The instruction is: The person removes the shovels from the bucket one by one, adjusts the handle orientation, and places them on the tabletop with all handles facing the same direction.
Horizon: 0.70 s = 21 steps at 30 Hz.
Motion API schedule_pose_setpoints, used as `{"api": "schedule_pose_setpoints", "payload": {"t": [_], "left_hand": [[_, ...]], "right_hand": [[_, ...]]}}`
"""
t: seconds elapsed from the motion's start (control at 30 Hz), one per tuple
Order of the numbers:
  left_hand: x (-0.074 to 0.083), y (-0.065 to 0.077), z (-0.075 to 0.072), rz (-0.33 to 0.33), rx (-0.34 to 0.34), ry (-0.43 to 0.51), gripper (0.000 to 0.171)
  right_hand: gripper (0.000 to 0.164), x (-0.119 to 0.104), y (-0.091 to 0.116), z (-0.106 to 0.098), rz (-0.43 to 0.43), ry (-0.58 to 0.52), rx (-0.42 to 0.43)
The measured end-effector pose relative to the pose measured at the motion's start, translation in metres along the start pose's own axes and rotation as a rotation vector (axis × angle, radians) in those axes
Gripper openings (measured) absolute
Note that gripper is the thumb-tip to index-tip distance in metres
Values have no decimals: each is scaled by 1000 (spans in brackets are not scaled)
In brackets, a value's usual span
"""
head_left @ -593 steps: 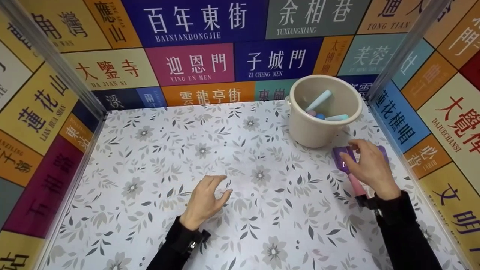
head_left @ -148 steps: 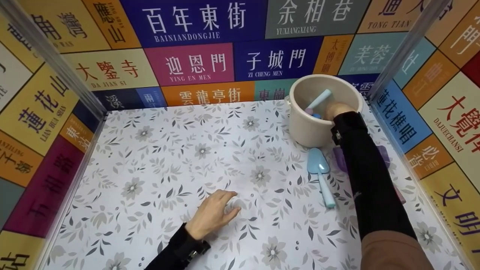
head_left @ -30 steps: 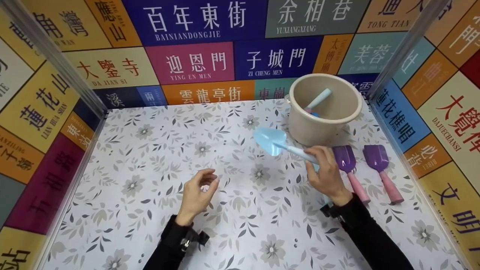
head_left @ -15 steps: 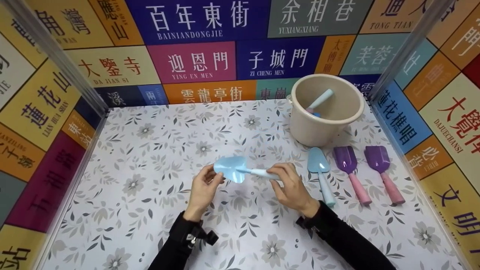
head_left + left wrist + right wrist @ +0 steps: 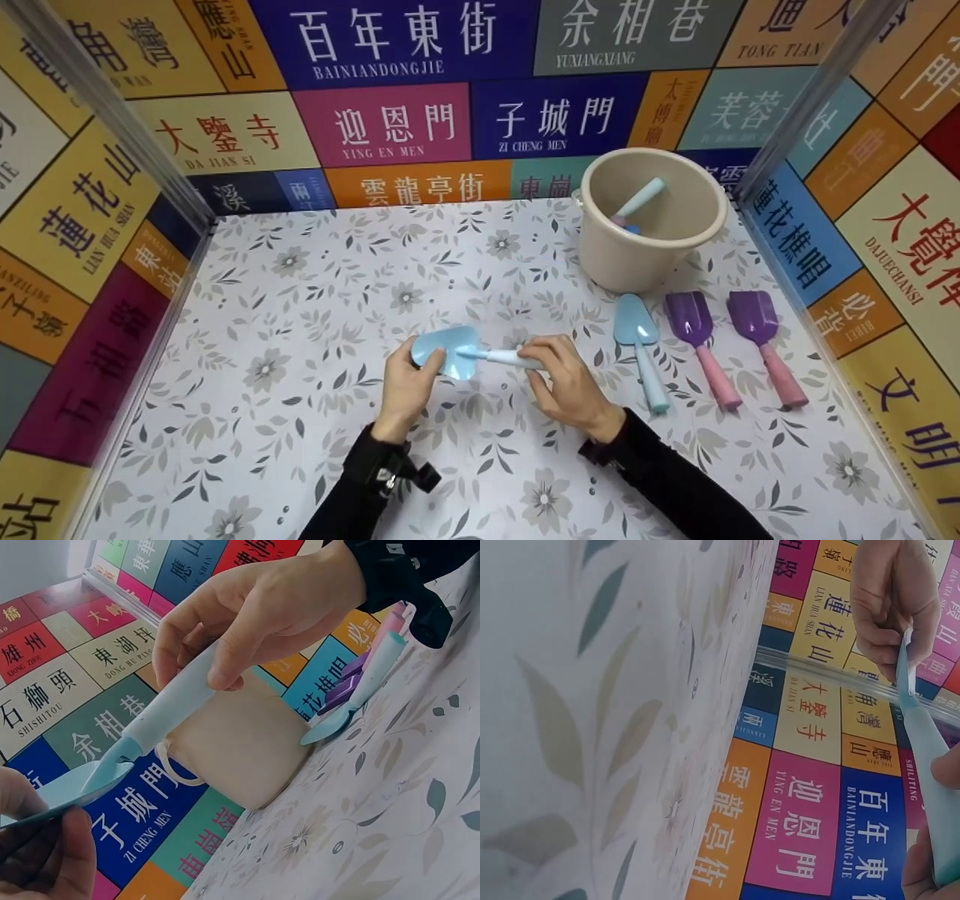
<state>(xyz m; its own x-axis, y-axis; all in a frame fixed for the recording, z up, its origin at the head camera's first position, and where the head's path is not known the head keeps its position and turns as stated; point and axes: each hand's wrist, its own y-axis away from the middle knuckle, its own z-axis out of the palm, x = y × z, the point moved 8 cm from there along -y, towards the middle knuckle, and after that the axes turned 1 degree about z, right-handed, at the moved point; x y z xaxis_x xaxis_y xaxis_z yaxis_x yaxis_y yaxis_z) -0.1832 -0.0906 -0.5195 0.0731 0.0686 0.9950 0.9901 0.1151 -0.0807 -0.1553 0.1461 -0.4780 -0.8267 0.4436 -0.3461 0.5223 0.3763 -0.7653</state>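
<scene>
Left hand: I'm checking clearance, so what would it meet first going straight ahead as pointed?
Beyond the blue shovel it holds, the left hand would probably meet the back wall first, across the tabletop, though depth is unclear.

I log: held blue trowel [image 5: 471, 352] moved left since one second ago; left hand [image 5: 406, 384], previously free, now pinches its blade [image 5: 455, 363].

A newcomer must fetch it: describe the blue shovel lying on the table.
Find the beige bucket, far right on the table. In front lies the blue shovel, leftmost in the row. Its handle is pale blue; the purple shovels have pink ones.
</scene>
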Motion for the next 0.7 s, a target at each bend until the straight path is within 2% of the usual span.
{"api": "schedule_pose_setpoints", "payload": {"t": [0.17, 0.27, 0.37, 0.5, 0.6, 0.7], "left_hand": [[3, 0, -2, 10, 15, -23, 16], [11, -1, -2, 55, 5, -59, 12], [25, -1, 1, 182, -3, -166, 7], [49, 0, 8, 434, 31, -347, 7], [64, 2, 16, 583, 47, -412, 8], [74, 4, 25, 677, 31, -434, 9]], "right_hand": [[36, 0, 2, 1, 7, 9, -19], [36, 1, 0, -1, 23, 21, -23], [38, 3, -2, -4, 40, 39, -20], [41, 4, -1, -5, 66, 46, -20], [43, 5, 1, -3, 75, 61, -36], [45, 5, 3, 0, 76, 93, -51]]}}
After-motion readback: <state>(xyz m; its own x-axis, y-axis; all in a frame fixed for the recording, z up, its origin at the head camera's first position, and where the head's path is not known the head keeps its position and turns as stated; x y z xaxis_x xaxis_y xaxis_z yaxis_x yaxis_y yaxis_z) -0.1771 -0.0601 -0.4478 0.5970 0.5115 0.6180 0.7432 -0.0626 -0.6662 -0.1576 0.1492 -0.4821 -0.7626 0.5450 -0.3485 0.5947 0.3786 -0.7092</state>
